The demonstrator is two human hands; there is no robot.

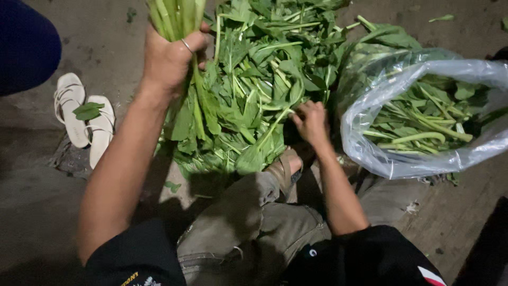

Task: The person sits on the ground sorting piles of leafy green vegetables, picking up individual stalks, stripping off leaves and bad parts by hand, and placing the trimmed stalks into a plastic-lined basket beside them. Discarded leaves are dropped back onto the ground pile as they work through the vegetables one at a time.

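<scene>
Overhead, left hand (169, 58) round stems (174, 16) — right hand (311, 123) at pile's (264, 69) edge.

One head-worn view — close, looking steeply down at ground.

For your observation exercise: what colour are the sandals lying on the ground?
The sandals are white, shown in the head view, with a green leaf lying across them.

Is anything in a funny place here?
Yes. One green leaf lies on top of the white sandals, away from the big pile of greens. A few leaf bits are scattered on the ground too.
</scene>
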